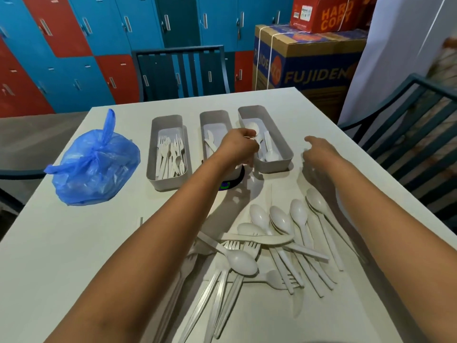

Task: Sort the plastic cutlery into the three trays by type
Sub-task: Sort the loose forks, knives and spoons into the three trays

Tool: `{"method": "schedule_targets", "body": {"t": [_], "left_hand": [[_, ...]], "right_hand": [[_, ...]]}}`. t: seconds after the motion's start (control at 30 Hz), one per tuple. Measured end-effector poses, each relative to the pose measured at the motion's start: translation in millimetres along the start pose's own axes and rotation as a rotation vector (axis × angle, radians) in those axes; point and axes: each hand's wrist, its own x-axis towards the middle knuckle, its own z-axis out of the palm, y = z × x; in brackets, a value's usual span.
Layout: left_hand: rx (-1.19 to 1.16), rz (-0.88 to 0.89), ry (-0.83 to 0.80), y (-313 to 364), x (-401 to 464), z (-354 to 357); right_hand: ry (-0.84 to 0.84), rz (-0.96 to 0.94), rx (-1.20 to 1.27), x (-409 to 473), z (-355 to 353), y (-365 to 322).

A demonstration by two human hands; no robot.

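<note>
White plastic cutlery (pixel 272 243) on a white surface (pixel 74 256); three grey trays (pixel 168 149); a translucent blue bag (pixel 94 167) at nine o'clock; blue-and-red lockers (pixel 74 45) at twelve.

Three trays (pixel 249 112) behind the cutlery pile (pixel 267 246), bag (pixel 91 164) to their left

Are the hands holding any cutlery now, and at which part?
The left hand has its fingers curled over the right grey plastic tray; whether it holds something cannot be told. The right hand holds nothing.
</note>
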Motion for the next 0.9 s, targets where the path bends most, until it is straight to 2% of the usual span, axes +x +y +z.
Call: {"method": "schedule_targets", "body": {"t": [0.2, 0.47, 0.67, 0.9], "left_hand": [[0.060, 0.029, -0.006, 8, 16, 14], [0.200, 0.066, -0.006, 22, 35, 31], [0.228, 0.145, 0.109, 18, 32, 30], [0.274, 0.140, -0.020, 9, -3, 16]], "right_hand": [[-0.201, -0.033, -0.407, -2, 20, 20], [-0.229, -0.026, -0.426, 1, 22, 21], [-0.229, -0.027, -0.430, 2, 22, 21], [-0.250, -0.042, -0.434, -3, 17, 20]]}}
